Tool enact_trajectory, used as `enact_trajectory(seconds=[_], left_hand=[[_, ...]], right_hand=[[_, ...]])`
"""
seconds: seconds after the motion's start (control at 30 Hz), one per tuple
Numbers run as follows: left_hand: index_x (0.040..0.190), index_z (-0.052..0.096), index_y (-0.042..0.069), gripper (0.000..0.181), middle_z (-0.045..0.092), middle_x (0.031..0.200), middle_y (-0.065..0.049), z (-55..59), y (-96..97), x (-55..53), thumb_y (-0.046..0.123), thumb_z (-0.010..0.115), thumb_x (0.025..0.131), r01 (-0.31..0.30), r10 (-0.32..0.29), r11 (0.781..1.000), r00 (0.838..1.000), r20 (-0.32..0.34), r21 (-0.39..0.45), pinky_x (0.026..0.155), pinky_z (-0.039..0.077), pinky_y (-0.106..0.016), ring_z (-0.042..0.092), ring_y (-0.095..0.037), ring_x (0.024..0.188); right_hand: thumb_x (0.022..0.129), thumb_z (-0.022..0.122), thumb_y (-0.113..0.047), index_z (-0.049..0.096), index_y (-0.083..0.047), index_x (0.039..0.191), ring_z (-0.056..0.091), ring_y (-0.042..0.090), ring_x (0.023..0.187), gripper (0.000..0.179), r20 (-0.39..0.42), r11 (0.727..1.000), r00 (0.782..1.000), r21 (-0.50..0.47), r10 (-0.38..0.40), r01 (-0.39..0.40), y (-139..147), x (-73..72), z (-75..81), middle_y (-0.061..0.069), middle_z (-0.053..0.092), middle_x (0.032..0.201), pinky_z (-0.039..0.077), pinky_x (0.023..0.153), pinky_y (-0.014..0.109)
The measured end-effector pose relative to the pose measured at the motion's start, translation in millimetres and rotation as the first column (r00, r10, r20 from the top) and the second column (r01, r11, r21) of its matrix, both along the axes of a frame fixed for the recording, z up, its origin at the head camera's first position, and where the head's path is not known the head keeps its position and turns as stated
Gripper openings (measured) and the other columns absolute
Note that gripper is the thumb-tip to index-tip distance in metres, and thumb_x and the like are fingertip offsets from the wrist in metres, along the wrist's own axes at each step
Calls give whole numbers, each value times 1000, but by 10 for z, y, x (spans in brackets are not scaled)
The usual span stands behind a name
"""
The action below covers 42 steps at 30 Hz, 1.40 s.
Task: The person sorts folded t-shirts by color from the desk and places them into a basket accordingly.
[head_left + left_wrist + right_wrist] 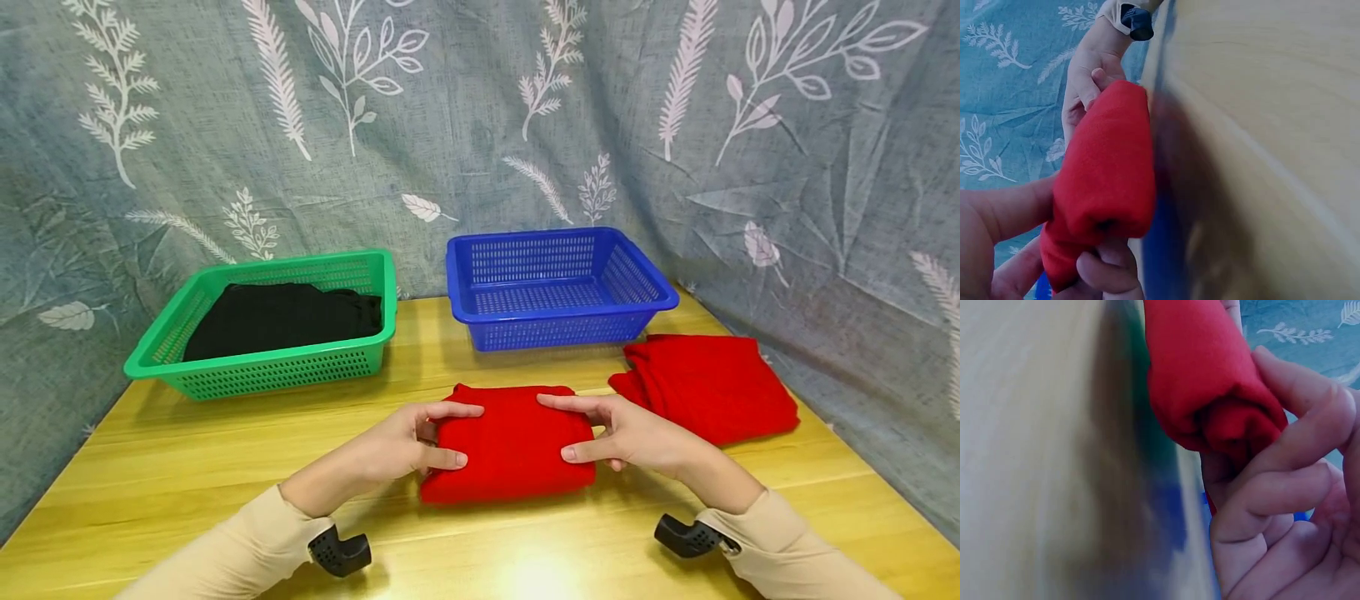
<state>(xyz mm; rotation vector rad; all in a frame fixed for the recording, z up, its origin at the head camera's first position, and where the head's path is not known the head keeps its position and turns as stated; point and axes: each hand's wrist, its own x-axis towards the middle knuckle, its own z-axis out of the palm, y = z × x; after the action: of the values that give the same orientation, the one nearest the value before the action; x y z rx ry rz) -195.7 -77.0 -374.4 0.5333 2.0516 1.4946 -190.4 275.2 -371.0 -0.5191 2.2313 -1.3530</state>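
A grey-blue curtain (465,179) with white leaf prints hangs behind a yellow wooden table (247,450); a folded red cloth (513,446) is at the front middle, raised off the wood, its ends gripped by the left hand (408,442) and the right hand (628,429), each half closed with fingers and thumb pinching; some fingertips are hidden behind it; a green basket (285,372) at back left holds a black cloth (285,321), its folds hard to make out and its lower part hidden by the basket wall; a blue basket (555,333) stands at back centre, near a second red cloth (712,387), partly covered by the right hand; both beige sleeves (240,546) are cut off by the bottom edge; the tabletop blurs in the wrist views
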Motion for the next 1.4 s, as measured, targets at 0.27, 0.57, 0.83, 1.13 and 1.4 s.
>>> enact_trajectory(seconds=[0.27,0.57,0.83,1.13,1.4], left_hand=[[155,59,17,62,73,105,-15,231,87,-98,8,79,96,22,-19,999,998,-53,43,66,53,-25,68,-17,83],[156,57,21,62,70,130,-20,648,243,-319,6,76,99,-20,25,996,998,-51,90,84,64,-36,75,-25,106],[151,60,27,57,71,118,-9,908,424,-629,7,76,99,-97,107,989,990,-92,107,74,54,-28,67,-18,88],[149,61,24,53,55,94,0,1011,693,-985,7,74,101,-165,181,978,976,-118,130,66,34,-28,39,-16,72],[149,61,21,51,56,88,0,1027,800,-1236,7,73,101,-185,203,970,973,-108,158,59,30,-27,29,-14,59]], right_hand=[[97,82,-25,45,-28,165,40,13,49,78,-57,1000,998,8,-13,14,112,-62,246,0,44,71,38,46,28],[99,80,-20,43,-27,166,38,16,53,77,-80,996,994,-47,-81,77,220,-196,684,-2,46,71,39,50,27],[103,73,-12,42,-22,167,32,12,56,72,-101,985,988,-136,-120,106,307,-521,967,-4,42,75,23,54,36],[105,69,-13,45,-27,165,30,12,57,66,-84,971,974,-136,-208,196,451,-935,1141,-3,42,82,23,53,30],[105,70,-13,47,-27,164,30,13,57,65,-71,967,969,-118,-237,228,538,-1236,1191,-4,41,75,27,54,28]])
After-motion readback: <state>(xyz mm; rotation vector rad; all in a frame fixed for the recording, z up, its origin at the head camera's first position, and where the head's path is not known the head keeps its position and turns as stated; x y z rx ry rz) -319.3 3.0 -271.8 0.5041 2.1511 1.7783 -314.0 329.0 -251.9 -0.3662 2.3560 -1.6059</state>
